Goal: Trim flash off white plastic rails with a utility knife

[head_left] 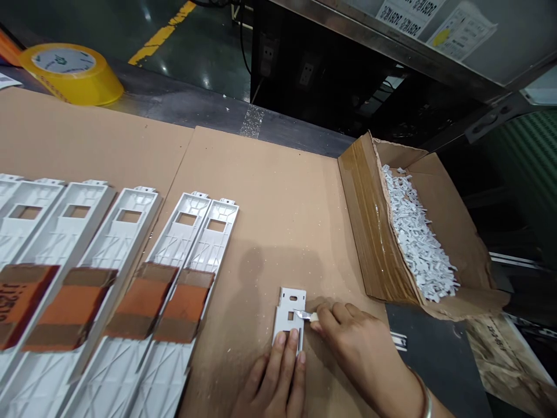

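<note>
A small white plastic plate [291, 300] with slots and a square hole lies on the cardboard. My left hand [278, 377] holds its near end down, fingers laid over it and along its sides; that end is hidden. My right hand [352, 342] is closed around a small knife [307, 316] with a pale handle. The knife's metal blade points left and rests at the plate's right side, close to the square hole. Most of the handle is hidden in the fingers.
Long white plastic trays [209, 249] with orange and brown blocks across them line the left. A cardboard box [365, 226] of small white plastic pieces [418, 238] stands at right. Yellow tape [100, 81] sits back left. Cardboard sheeting [270, 191] with white specks covers the table.
</note>
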